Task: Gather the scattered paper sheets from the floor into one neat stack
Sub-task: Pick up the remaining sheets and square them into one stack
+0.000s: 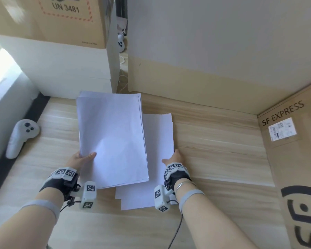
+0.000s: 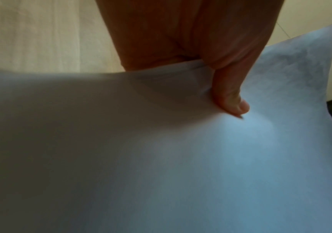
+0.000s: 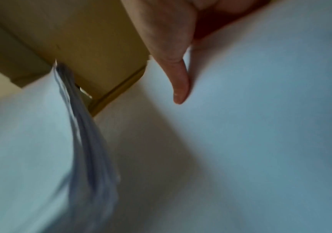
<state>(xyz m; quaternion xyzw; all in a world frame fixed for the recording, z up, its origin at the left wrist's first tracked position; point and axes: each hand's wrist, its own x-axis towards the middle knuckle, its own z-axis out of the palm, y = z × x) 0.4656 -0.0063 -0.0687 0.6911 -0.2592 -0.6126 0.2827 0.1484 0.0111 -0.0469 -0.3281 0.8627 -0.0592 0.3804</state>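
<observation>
Fingers of the left hand (image 1: 79, 157) curled under the near corner of the larger bundle of sheets (image 1: 111, 137), thumb (image 2: 231, 100) pressed flat on top, so a firm pinch holding that bundle lifted and tilted off the wooden floor (image 1: 214, 133). Held by one corner, probably to free the other hand for collecting. Right hand (image 1: 174, 158) at the near right edge of the smaller pile of sheets (image 1: 158, 137), thumb (image 3: 179, 85) laid on the paper; rest of those fingers hidden, so cannot tell whether gripping or merely steadying. Smaller pile lying on the floor, just right of the bundle and partly tucked beneath its lower right corner, edges fanned unevenly. Likely next: sliding the bundle over the pile, then squaring the edges. Thin, floppy paper, so risk of sagging or slipping loose. Left of the bundle, a white controller (image 1: 20, 139) on the floor; beyond it, cardboard boxes (image 1: 70, 20); far right, another cardboard box (image 1: 294, 168).
</observation>
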